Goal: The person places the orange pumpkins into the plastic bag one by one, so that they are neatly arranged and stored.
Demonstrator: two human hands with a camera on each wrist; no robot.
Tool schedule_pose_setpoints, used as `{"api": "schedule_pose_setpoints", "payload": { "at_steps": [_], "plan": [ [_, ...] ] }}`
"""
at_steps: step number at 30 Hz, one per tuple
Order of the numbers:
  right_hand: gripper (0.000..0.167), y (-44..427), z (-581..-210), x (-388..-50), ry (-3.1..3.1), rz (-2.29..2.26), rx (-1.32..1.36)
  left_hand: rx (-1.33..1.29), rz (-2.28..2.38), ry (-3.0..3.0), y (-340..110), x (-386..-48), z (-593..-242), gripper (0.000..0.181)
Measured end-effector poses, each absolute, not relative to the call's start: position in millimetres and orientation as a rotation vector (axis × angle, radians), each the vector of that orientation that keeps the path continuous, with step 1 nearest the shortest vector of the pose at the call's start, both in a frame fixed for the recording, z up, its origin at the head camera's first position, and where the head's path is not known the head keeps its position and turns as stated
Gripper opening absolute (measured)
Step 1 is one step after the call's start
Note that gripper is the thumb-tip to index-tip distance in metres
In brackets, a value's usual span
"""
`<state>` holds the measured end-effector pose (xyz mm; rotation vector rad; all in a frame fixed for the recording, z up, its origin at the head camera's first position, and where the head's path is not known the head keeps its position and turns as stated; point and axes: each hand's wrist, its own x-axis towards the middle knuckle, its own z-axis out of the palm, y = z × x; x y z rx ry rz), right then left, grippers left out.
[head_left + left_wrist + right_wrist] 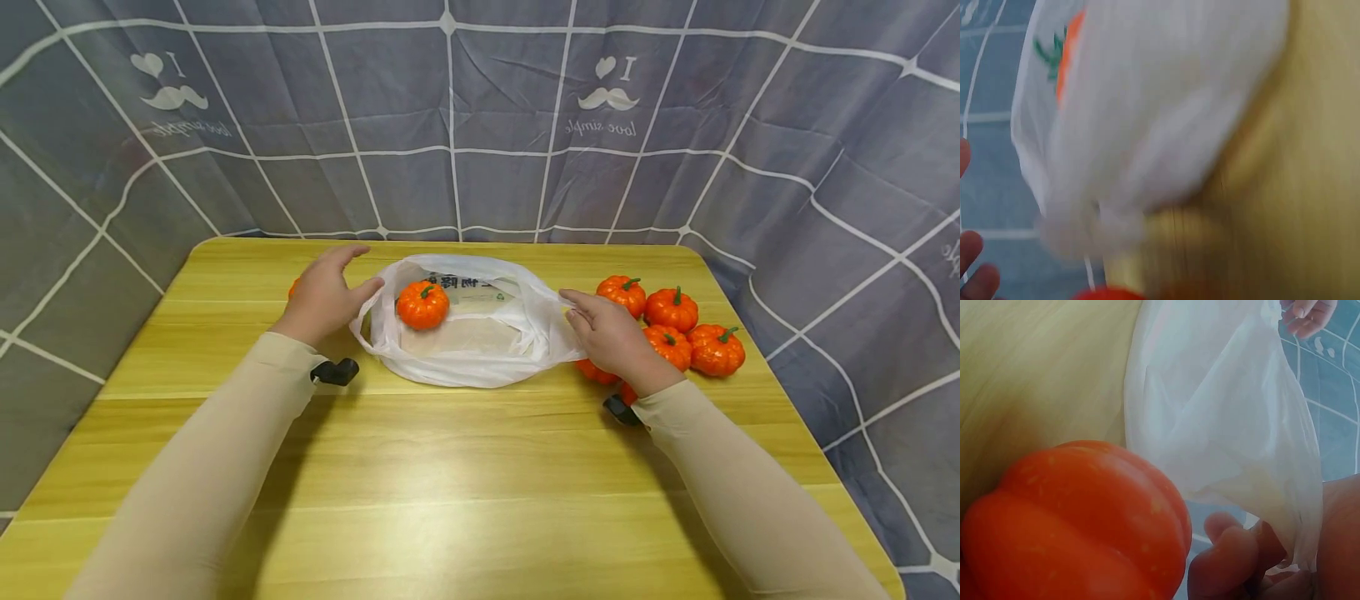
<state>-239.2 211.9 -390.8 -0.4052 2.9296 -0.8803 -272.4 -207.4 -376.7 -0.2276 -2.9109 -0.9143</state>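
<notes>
A white plastic bag (480,371) lies on the table with its mouth spread wide, and one small orange pumpkin (423,305) rests inside at the left. My left hand (325,293) is beside the bag's left rim, thumb and fingers apart, holding nothing. In the left wrist view its fingers (979,281) show at the edge, apart from the blurred bag (1147,112). My right hand (618,337) pinches the bag's right rim. The right wrist view shows curled fingers (1225,559) gripping the bag (1210,400), with a pumpkin (1079,525) close by.
Several orange pumpkins (717,350) are grouped around and under my right hand. Another pumpkin (293,287) is mostly hidden behind my left hand. A grey curtain with white lines (502,100) hangs behind and beside the wooden table (450,500).
</notes>
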Motion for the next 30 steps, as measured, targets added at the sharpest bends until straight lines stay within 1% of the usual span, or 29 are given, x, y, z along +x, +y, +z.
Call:
{"api": "schedule_pose_setpoints", "payload": {
  "at_steps": [7,16,23,30],
  "plan": [
    [0.047,211,-391,-240,2.923,-0.877,-0.406,-0.091,-0.944,-2.863,-245,-274,-384,0.084],
    [0.047,211,-393,-240,2.923,-0.878,-0.4,0.019,-1.015,-2.966,-271,-278,-401,0.101],
    [0.047,212,-394,-240,2.93,-0.88,-0.392,0.041,-1.023,-3.132,-285,-281,-412,0.102],
    [0.047,212,-393,-240,2.927,-0.87,-0.405,0.052,-1.062,-3.13,-286,-279,-416,0.1]
  ]
}}
